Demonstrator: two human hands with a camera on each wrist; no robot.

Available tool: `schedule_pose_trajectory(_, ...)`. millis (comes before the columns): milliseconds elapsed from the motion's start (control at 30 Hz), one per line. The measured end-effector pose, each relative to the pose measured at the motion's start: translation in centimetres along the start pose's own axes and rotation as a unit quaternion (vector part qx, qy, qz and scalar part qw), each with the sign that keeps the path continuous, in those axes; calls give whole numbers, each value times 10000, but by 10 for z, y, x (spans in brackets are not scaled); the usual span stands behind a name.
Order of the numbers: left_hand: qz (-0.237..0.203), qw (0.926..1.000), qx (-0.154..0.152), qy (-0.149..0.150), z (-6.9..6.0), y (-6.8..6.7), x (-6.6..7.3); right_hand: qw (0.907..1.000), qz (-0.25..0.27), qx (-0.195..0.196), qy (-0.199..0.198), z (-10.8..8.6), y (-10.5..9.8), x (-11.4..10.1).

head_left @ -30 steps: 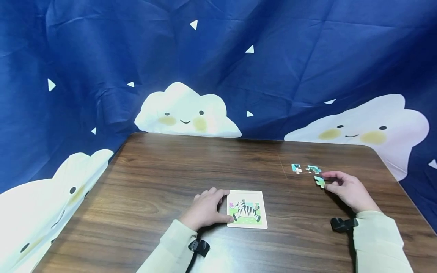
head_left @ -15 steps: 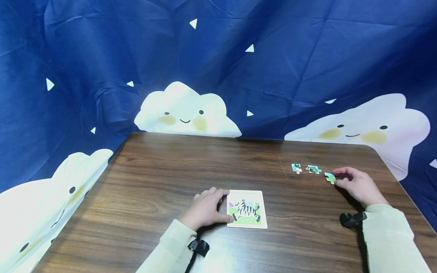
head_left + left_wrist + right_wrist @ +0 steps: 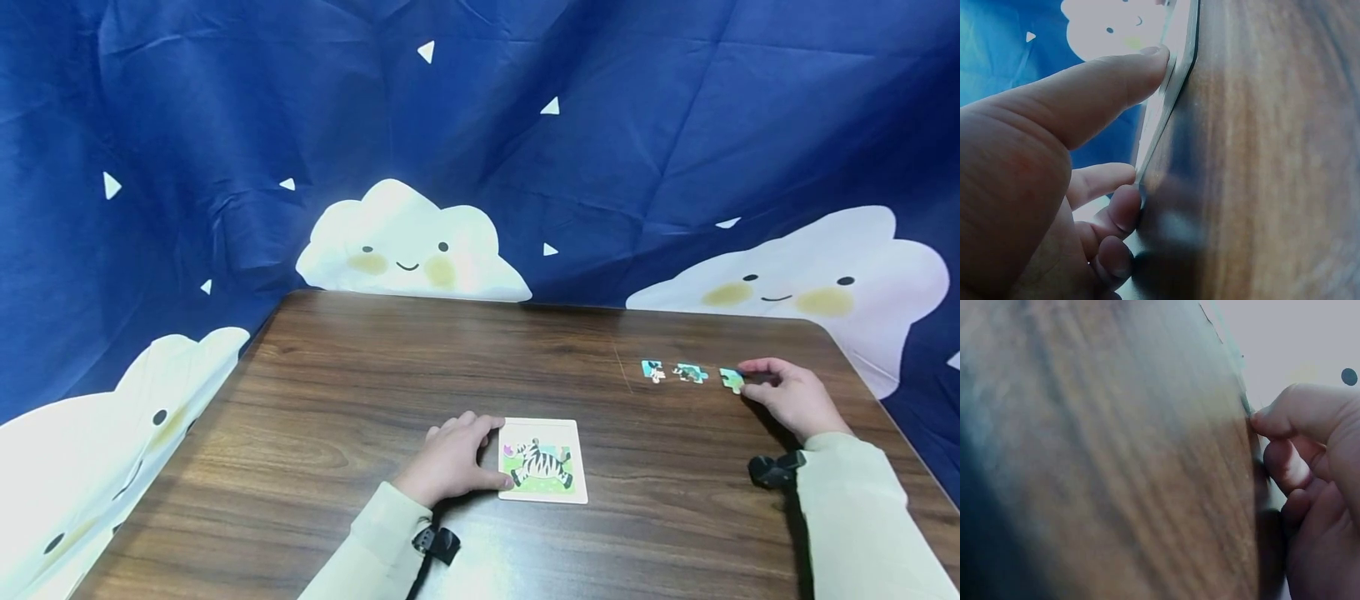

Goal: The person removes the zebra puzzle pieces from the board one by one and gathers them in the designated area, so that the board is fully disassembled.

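Pinching a green-and-blue puzzle piece (image 3: 732,381) at the right of the frame, a person's right hand (image 3: 793,402) shows a narrow grip, thumb and index finger at the piece's right edge. Two loose puzzle pieces (image 3: 690,373) lie just left of it on a dark wood-grain bench (image 3: 420,367), apart from each other. At lower centre, a white-rimmed zebra puzzle (image 3: 551,431) lies flat, the grip of the left hand (image 3: 452,464) spread wide along its left side, thumb on the lower-left corner, a finger at the upper-left. Pale sleeves (image 3: 862,508) and black wrist straps (image 3: 438,544) show toward the bottom. A deep blue backdrop (image 3: 480,108) with white triangles (image 3: 426,52) and smiling clouds (image 3: 408,246) spans the upper frame.
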State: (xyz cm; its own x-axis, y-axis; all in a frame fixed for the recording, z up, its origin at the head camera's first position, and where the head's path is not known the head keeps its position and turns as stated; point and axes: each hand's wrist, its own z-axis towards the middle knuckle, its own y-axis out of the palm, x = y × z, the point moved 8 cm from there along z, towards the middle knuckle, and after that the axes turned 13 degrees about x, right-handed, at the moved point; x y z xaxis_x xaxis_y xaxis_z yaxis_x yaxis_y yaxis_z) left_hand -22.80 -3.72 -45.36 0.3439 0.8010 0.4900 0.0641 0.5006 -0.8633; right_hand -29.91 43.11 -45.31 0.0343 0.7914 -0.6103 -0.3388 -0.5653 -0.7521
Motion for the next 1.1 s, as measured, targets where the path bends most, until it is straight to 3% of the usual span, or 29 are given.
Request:
schedule_pose_trajectory(467, -19, 10000, 3, -23, -1, 0, 1, 9991, 163, 295, 247, -2, 1, 7)
schedule_pose_trajectory(700, -9, 10000, -19, -23, 0, 0, 2, 9944, 510, 621, 691, -13, -2, 7)
schedule_pose_trajectory(833, -30, 10000, -38, -8, 0, -1, 2, 9869, 919, 862, 1011, -22, -3, 5)
schedule_pose_trajectory(1100, -7, 10000, -21, 47, -1, 0, 1, 9585, 2030, 1351, 1474, -38, -5, -2)
